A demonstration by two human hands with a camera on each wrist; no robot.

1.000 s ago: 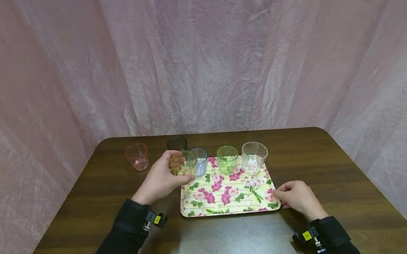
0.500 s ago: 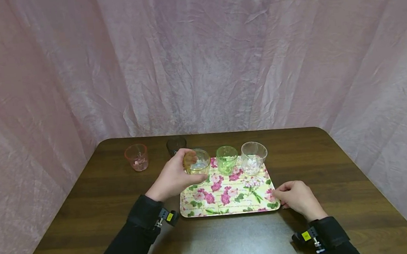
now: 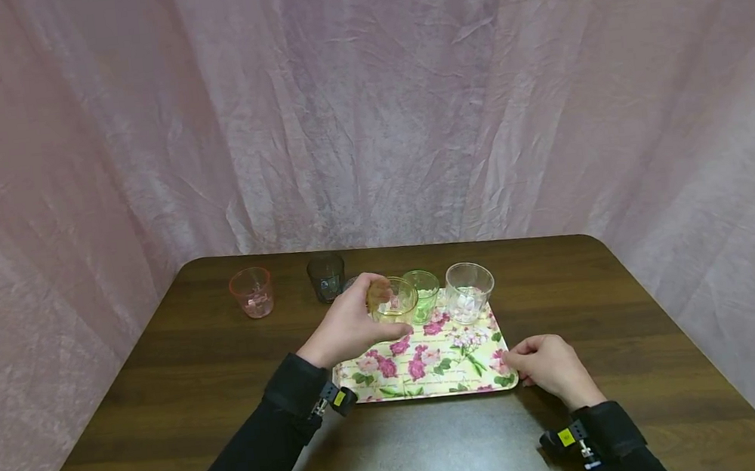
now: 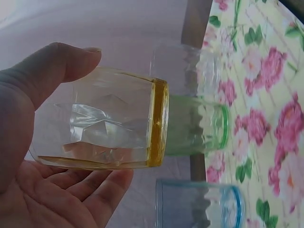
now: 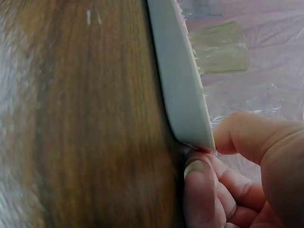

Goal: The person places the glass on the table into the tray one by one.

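Observation:
My left hand [image 3: 352, 321] grips a yellow-tinted glass [image 4: 114, 123] between thumb and fingers, holding it upright above the flowered tray [image 3: 426, 382]. Behind it on the tray stand a green glass [image 3: 422, 292], a larger clear glass [image 3: 470, 291] and a blue glass [image 4: 199, 204]; the blue one is mostly hidden by the left hand in the head view. At the tray's right front corner, my right hand [image 3: 554, 366] pinches the rim, thumb on top and fingers beneath, as the right wrist view shows.
To the left of the tray, a pink glass [image 3: 252, 293] stands on the dark wooden table [image 3: 181, 391]. A dark grey glass [image 3: 326, 274] is near the table's back edge, behind the left hand. A pink curtain [image 3: 366, 115] hangs beyond the table.
My left hand has carried the yellow glass rightward over the tray, from in front of the dark and blue glasses to just before the green one. The right hand stays on the tray.

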